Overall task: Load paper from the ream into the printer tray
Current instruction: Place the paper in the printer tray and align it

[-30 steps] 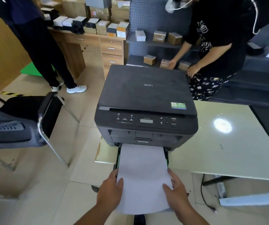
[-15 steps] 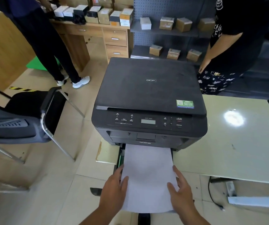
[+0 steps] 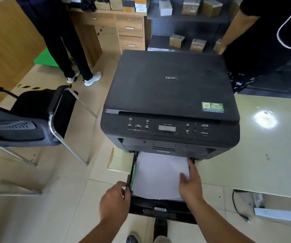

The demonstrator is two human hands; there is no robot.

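A black printer (image 3: 171,95) stands at the left end of a pale table. Its paper tray (image 3: 160,210) is pulled out toward me over the floor. A stack of white paper (image 3: 158,176) lies flat inside the tray, its far end under the printer body. My left hand (image 3: 115,200) sits at the tray's left front corner, fingers curled against the side wall. My right hand (image 3: 190,183) lies flat along the stack's right edge with fingers stretched forward on the paper. No ream is in view.
A black chair (image 3: 29,116) stands to the left. The pale table (image 3: 264,151) runs off to the right. One person stands at a wooden desk (image 3: 116,23) at the back left; another stands behind the printer by shelves of small boxes (image 3: 194,7). A cable (image 3: 237,207) hangs under the table.
The paper has dropped from above the tray down into it. My left hand has left the sheets for the tray's left corner; my right hand has slid forward along the right edge.
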